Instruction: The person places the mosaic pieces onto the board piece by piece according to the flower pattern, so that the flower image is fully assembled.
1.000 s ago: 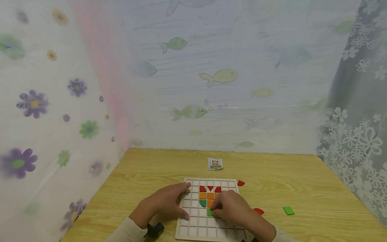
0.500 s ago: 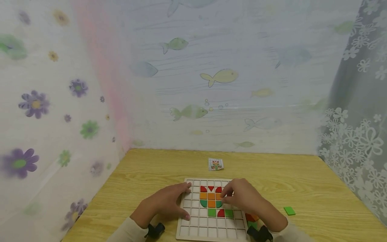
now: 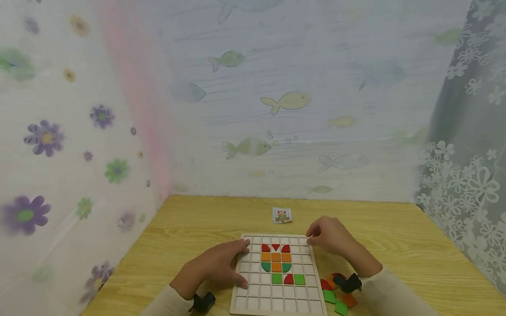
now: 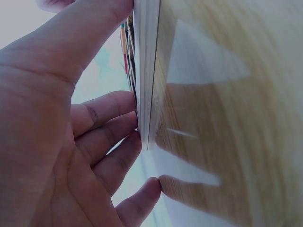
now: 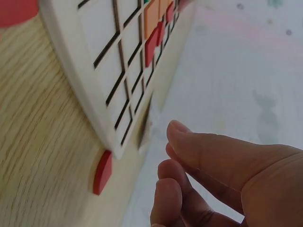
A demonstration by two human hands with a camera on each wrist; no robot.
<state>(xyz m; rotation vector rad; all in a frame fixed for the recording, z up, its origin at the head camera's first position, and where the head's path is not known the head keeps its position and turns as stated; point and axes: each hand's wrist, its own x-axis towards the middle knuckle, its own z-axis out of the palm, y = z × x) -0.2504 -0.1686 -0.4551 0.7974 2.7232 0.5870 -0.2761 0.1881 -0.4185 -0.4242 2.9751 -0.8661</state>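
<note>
A pale wooden grid board (image 3: 265, 290) lies on the table with red, orange and green tiles set in its cells. My left hand (image 3: 221, 265) rests along the board's left edge, fingers and thumb spread, its fingertips touching the frame. Near the far right corner hovers my right hand (image 3: 334, 237), thumb and fingers loosely bent with a gap between them. On the table by that corner lies a red quarter-circle tile (image 5: 102, 172) in the right wrist view; in the head view the hand hides it. An orange square tile (image 3: 276, 266) sits mid-board between two green quarter-circles.
Right of the board, several loose tiles, among them a green square (image 3: 329, 296) and an orange one (image 3: 349, 300), lie partly under my right wrist strap (image 3: 348, 283). A small printed pattern card (image 3: 282, 215) lies beyond the board. Fabric with fish drawings (image 3: 296, 131) hangs behind the table.
My right hand has left the green tile at mid-board and moved away and right to the board's far corner, uncovering tiles in the lower rows. My left hand stays put.
</note>
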